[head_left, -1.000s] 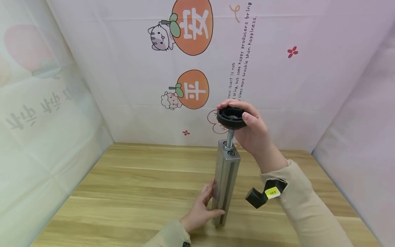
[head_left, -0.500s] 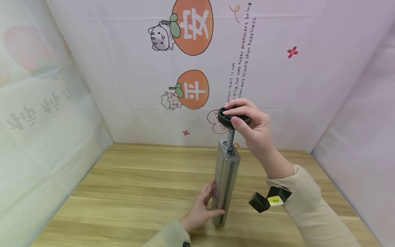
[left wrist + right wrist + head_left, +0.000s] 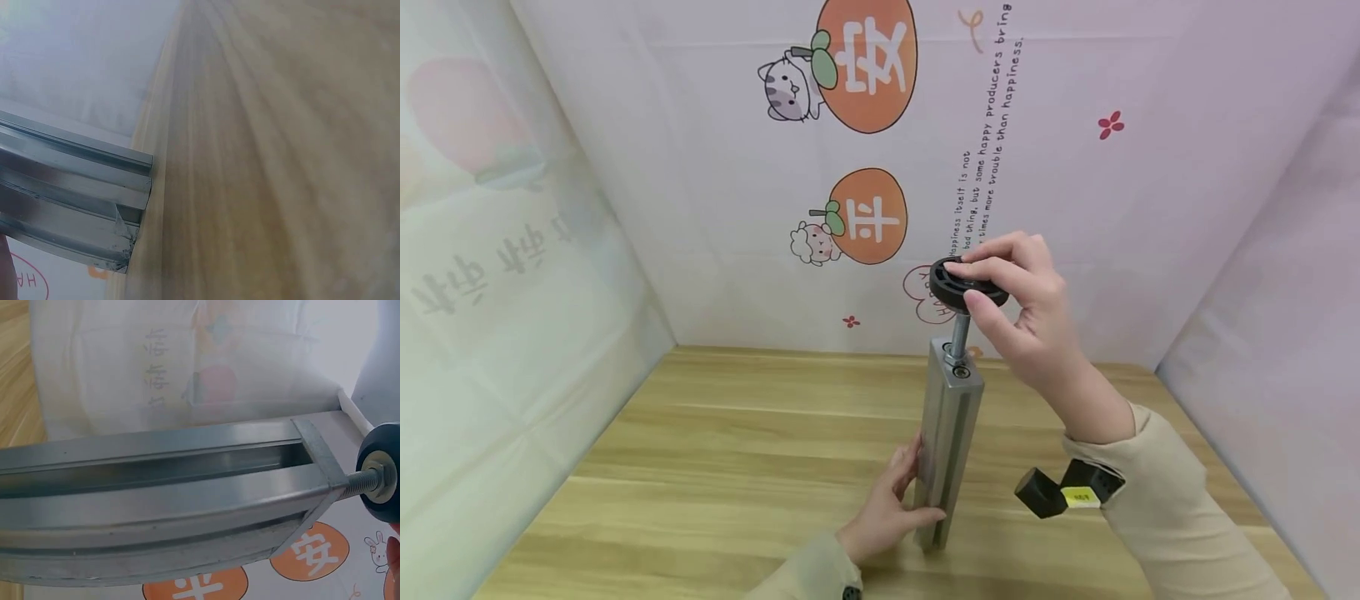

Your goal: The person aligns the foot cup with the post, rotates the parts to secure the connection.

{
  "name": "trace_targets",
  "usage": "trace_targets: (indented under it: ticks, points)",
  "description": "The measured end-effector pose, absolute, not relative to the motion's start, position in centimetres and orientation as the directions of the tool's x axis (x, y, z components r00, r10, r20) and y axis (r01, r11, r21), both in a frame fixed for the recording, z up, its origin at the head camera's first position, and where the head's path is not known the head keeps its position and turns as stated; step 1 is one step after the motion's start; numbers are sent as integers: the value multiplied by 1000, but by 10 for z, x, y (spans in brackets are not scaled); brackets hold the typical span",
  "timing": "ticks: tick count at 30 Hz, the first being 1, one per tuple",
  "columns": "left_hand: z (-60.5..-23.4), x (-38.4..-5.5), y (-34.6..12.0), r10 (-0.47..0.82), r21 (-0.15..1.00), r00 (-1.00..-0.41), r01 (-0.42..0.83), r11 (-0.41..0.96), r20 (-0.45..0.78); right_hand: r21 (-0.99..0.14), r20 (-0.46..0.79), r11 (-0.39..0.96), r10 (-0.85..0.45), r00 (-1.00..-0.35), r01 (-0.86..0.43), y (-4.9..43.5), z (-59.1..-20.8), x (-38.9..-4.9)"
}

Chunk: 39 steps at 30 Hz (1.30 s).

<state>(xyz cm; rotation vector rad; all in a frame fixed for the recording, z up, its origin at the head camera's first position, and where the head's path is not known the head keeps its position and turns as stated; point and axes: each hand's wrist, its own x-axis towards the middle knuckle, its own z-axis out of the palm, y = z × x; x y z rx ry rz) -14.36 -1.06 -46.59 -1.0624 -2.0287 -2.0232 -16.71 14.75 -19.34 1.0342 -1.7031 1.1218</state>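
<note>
A grey aluminium profile [image 3: 946, 450] stands upright on the wooden table, a threaded rod [image 3: 959, 337] rising from its metal end plate. On top of the rod sits a black round levelling foot [image 3: 946, 292], its ribbed face up. My left hand [image 3: 883, 517] grips the profile low down, thumb across the front and fingers behind. With my right hand [image 3: 1033, 304] I hold the foot, fingertips in its recessed face and thumb at the near rim. The right wrist view shows the slotted profile [image 3: 156, 506], the nut and the foot [image 3: 375, 444] at the right edge.
White printed cloth walls [image 3: 737, 208] close in the back and both sides. Wooden tabletop [image 3: 700, 467] extends around the profile. A black wrist camera [image 3: 1041, 493] juts from the right sleeve.
My right hand has shifted from around the foot's far rim to fingers over its top face, with wrist and forearm swinging right. Left hand and profile stay put.
</note>
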Motion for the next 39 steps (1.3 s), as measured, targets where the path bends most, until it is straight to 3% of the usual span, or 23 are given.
trace_targets:
  ticks: [12,17,21,24,26,28,29,31,34,39]
  points:
    - [-464,-140,-12,405,851,-759,513,-110,510,-212,975,450,32,-221,-868,132,-194,-159]
    - [-463,-140,-12,409,852,-758,511,-111,508,-208,978,437,62,-201,-875,134,-198,-162]
    - [-463,-141,-12,409,847,-753,520,-110,516,-260,965,242,101,-242,-935,137,-207,-168]
    - [-463,-142,-12,408,842,-748,528,-111,523,-370,924,-130,49,-379,-920,140,-213,-175]
    - [-464,-142,-11,404,842,-751,528,-108,523,-458,880,-427,-93,-465,-780,145,-216,-183]
    - [-463,-143,-11,400,842,-753,528,-107,523,-578,796,-629,-292,-530,-521,151,-218,-191]
    - [-463,-143,-11,398,841,-752,530,-107,525,-620,755,-690,-396,-522,-373,154,-218,-196]
    - [-464,-144,-11,397,838,-750,536,-105,529,-674,699,-722,-557,-449,-155,160,-220,-206]
    - [-465,-145,-11,402,828,-738,550,-109,542,-682,665,-726,-666,-338,87,163,-220,-217]
    - [-465,-145,-11,406,831,-738,546,-110,538,-649,693,-721,-692,-204,243,153,-214,-223]
